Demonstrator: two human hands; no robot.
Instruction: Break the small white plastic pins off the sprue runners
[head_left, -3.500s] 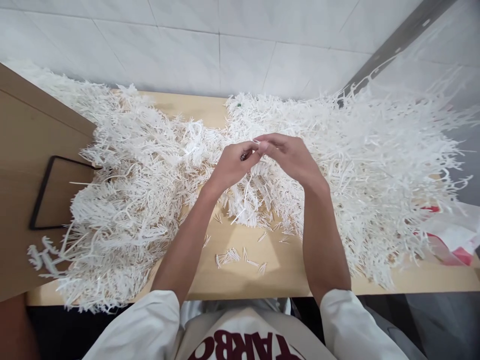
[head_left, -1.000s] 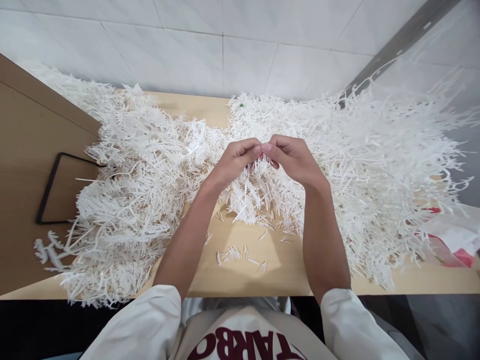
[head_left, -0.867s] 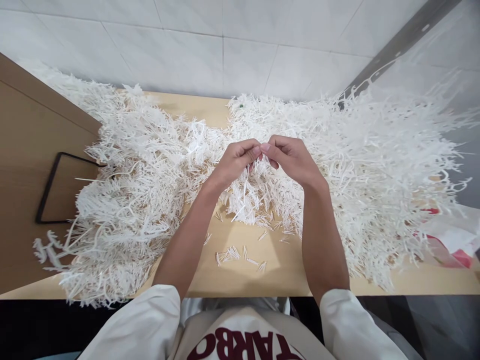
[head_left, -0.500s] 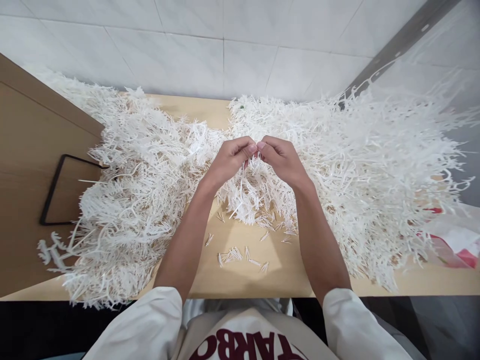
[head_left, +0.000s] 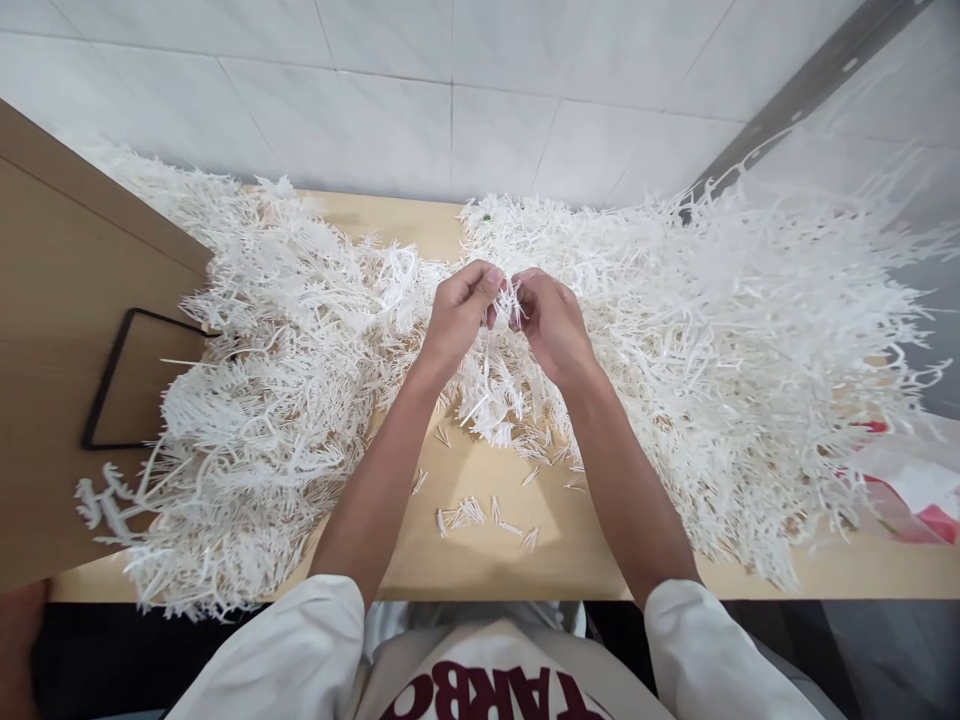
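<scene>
Between my two hands, above the middle of the table, is a white branched plastic sprig point(head_left: 508, 300) with many thin prongs. My left hand point(head_left: 463, 305) pinches it from the left, thumb on top. From the right, my right hand point(head_left: 551, 315) has its fingers curled at the sprig's other side; its fingertips are partly hidden. Beneath both hands spreads a heap of similar white plastic pieces point(head_left: 495, 395). Small loose white pieces point(head_left: 465, 512) lie on the bare wood in front of me.
Large white piles cover the table point(head_left: 480, 570) at left point(head_left: 262, 400) and right point(head_left: 720, 380). A wooden panel point(head_left: 67, 330) with a black metal handle point(head_left: 112, 380) stands at left. A red and white plastic bag point(head_left: 907, 490) lies at right. Behind is a tiled wall point(head_left: 390, 120).
My hands have moved slightly apart, and the sprig now shows between them. The right hand has turned and drawn its thumb away. A blurred reddish-brown shape has appeared at the lower left edge.
</scene>
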